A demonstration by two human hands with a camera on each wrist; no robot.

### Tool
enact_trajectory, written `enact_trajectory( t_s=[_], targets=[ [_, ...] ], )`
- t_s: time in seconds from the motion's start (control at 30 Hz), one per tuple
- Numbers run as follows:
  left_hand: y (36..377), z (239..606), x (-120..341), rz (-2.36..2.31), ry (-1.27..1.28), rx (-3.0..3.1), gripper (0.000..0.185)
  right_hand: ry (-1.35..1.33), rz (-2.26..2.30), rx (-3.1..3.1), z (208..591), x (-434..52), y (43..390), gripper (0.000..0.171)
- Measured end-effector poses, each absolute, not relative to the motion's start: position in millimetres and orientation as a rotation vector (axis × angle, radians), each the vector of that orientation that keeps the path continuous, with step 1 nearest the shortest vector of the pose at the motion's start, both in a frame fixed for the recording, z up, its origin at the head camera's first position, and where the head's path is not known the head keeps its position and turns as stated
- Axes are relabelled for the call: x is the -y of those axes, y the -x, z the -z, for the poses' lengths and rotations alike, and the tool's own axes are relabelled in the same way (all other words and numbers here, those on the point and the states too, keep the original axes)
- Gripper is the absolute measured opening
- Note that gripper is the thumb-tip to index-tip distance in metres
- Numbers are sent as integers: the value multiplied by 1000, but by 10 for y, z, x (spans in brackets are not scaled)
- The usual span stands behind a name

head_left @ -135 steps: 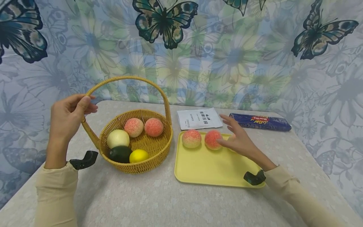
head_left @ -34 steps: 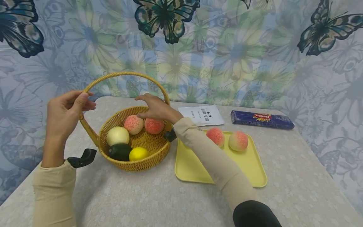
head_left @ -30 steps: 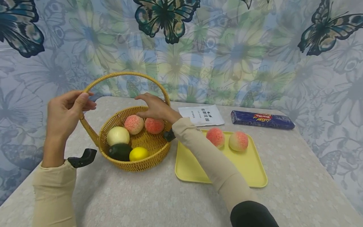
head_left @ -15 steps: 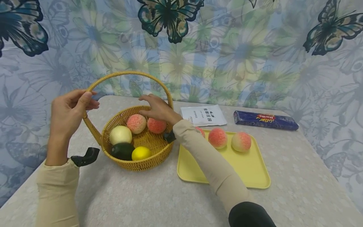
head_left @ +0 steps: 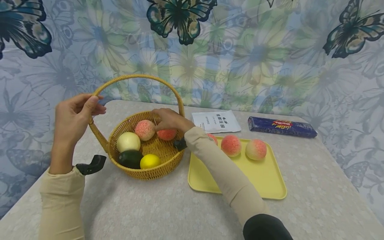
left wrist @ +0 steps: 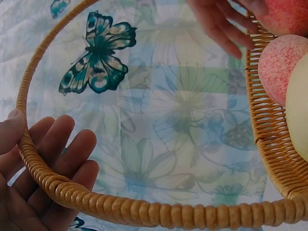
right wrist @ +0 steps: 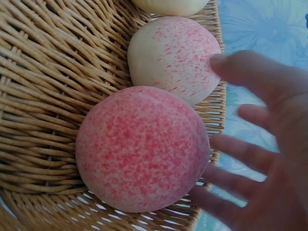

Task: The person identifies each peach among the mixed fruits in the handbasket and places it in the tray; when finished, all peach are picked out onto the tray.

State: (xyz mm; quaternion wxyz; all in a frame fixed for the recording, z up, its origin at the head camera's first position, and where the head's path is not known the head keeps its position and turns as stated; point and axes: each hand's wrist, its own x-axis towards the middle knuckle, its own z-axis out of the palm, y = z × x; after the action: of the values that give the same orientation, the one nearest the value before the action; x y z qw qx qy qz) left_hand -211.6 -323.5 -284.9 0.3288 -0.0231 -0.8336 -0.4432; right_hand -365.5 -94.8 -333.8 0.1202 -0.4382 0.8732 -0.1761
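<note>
In the head view, my left hand (head_left: 73,116) holds the left side of a wicker basket's handle (head_left: 136,76), thumb in front and fingers behind. My right hand (head_left: 172,120) is down inside the basket (head_left: 144,174), above the right-hand peach (head_left: 167,134) at the back. In the right wrist view its spread fingers lie along that peach's side (right wrist: 142,149), and the thumb reaches the edge of the neighbouring peach (right wrist: 175,57). Also in the basket are a pale round fruit (head_left: 128,142), a dark green avocado-like fruit (head_left: 130,159) and a lemon (head_left: 150,161).
Right of the basket lies a yellow tray (head_left: 240,185) with peaches (head_left: 231,145) along its back edge, one partly hidden by my right sleeve (head_left: 222,163). Behind the tray are a white packet (head_left: 216,121) and a blue Barilla pack (head_left: 282,127). A patterned curtain (head_left: 192,66) hangs behind.
My right hand has moved from the tray's peaches over to the basket, and lately has lowered onto the right-hand peach there. The left hand keeps its hold on the handle.
</note>
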Motion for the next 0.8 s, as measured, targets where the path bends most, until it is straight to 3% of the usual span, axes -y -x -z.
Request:
enact_trajectory(
  t_s=[0.27,0.8],
  targets=[
    [2143,2838,3239,1145,59,2188,31,1127,410,-2502,3358,936,3647,67],
    [2130,2834,3252,1148,57,2192,34,1126,223,-2470,3334,942,3599,62]
  ],
)
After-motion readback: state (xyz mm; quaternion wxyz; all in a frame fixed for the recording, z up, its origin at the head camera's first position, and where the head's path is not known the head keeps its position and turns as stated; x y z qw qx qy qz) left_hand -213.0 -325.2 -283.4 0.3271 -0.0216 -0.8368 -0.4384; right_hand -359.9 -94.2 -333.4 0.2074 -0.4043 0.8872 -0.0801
